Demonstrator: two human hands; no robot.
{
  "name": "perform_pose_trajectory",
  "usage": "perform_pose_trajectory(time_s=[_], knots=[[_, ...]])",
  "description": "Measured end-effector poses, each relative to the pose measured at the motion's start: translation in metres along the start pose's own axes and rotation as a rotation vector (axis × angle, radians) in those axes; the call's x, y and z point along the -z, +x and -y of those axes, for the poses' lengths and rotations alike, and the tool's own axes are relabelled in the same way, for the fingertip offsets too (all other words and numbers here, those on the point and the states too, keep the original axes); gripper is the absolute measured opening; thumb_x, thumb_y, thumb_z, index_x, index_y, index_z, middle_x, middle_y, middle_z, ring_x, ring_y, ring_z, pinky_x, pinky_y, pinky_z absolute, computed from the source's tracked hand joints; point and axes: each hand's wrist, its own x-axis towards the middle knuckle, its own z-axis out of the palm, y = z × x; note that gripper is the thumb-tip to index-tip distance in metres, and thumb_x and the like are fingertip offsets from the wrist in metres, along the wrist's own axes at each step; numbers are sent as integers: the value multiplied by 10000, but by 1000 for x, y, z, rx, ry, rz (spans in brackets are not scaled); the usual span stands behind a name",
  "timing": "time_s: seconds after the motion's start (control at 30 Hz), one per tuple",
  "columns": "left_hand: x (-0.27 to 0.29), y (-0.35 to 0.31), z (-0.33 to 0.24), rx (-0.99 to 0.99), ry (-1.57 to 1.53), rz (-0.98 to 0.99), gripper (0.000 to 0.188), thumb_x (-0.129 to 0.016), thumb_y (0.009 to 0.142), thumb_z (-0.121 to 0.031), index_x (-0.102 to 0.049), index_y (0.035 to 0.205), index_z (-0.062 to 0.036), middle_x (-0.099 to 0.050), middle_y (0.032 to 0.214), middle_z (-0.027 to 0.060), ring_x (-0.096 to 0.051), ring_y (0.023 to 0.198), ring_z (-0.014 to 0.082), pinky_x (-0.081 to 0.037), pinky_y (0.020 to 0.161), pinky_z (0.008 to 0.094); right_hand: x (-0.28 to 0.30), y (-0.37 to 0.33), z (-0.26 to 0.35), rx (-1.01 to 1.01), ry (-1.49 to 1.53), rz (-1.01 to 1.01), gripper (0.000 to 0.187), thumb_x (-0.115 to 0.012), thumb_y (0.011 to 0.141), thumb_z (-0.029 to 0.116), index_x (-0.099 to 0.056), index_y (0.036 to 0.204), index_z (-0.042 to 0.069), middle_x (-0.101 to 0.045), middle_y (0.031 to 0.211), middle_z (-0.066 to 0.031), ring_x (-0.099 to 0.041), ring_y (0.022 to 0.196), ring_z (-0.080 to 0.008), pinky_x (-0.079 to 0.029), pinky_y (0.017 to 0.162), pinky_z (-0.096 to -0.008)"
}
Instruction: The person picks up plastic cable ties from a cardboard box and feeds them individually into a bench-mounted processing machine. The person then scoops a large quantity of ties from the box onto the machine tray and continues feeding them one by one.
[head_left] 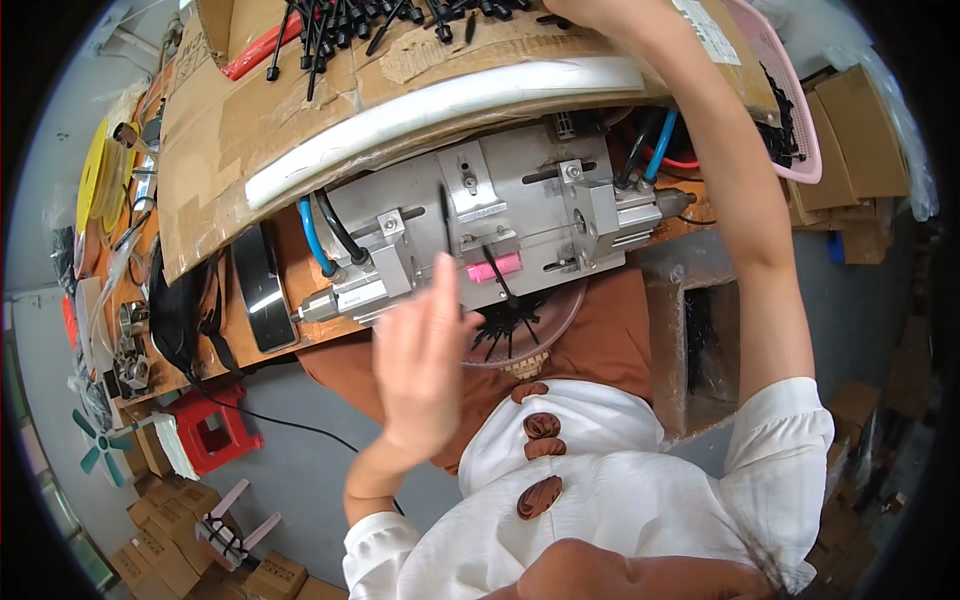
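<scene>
My left hand [420, 370], blurred by motion, is in front of the metal fixture [350, 200]. A thin black rod [446, 215] runs up from its index finger and looks pinched against the thumb. Just right of that hand, a black stemmed piece [500, 277] slants across the fixture's front edge, beside a pink cylinder [495, 267]. My right hand [598, 12] reaches over the cardboard to the top edge, where its fingers are cut off. It is nearest to a pile of black stemmed parts [345, 20].
A bowl [570, 325] with black parts sits below the fixture. Blue air hoses [313, 238] enter both ends. A phone [262, 290] lies at the left. Cardboard with a white padded edge [450, 95] overhangs the fixture. A pink basket [808, 150] and open carton [665, 350] stand right.
</scene>
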Motion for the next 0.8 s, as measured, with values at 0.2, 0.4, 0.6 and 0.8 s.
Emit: perform_pose_trajectory(time_s=[0.2,0.4,0.6,0.8], knots=[[-48,-29,-29,52,85,78,587,-704,743,-72,-515,1285,49,-544,893,74,-500,780,212,-437,695,320,35,2,8,-322,405,-60,221,-629,877,92,-605,1067,-19,-652,729,-99,-605,639,-146,-486,587,-284],[-56,-26,-29,77,211,126,577,-658,778,-56,-474,1311,67,-531,904,83,-501,804,212,-437,696,313,47,-19,14,-500,778,-155,204,-613,891,101,-623,1042,-36,-645,750,-38,-578,671,-72,-461,558,-219],[-47,-27,-30,148,86,154,718,-715,700,25,-428,1358,26,-547,937,108,-495,853,276,-429,743,380,50,-115,79,-251,778,-230,218,-610,829,-48,-643,1043,-18,-691,936,-110,-621,721,-111,-503,599,-224],[-14,-18,-35,171,-5,-3,711,-759,678,-10,-492,1337,4,-552,962,100,-471,855,265,-403,768,360,4,-204,174,-144,498,-29,567,-683,719,15,-529,1259,-61,-671,1025,-102,-571,571,-130,-460,480,-257]])
